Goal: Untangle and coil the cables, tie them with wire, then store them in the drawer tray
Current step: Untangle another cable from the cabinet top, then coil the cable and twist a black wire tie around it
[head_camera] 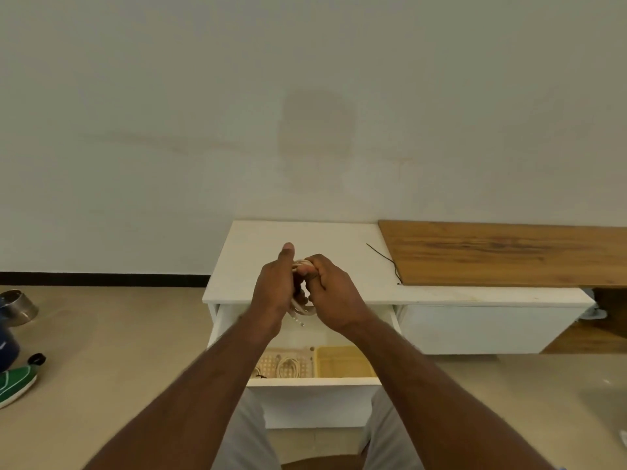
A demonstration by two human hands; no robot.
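Both hands meet above the front edge of a low white cabinet. My left hand and my right hand are closed together on a coiled white cable, whose loops and plug end hang out below the fingers. A thin black wire lies loose on the cabinet top to the right. Below the hands a white drawer stands pulled out. Inside it a perforated tray holds a coiled cable, and a yellow tray sits beside it on the right.
A wooden board lies over the cabinet's right part. On the floor at the left are a steel bowl, a dark blue object and a green shoe. A plain wall rises behind.
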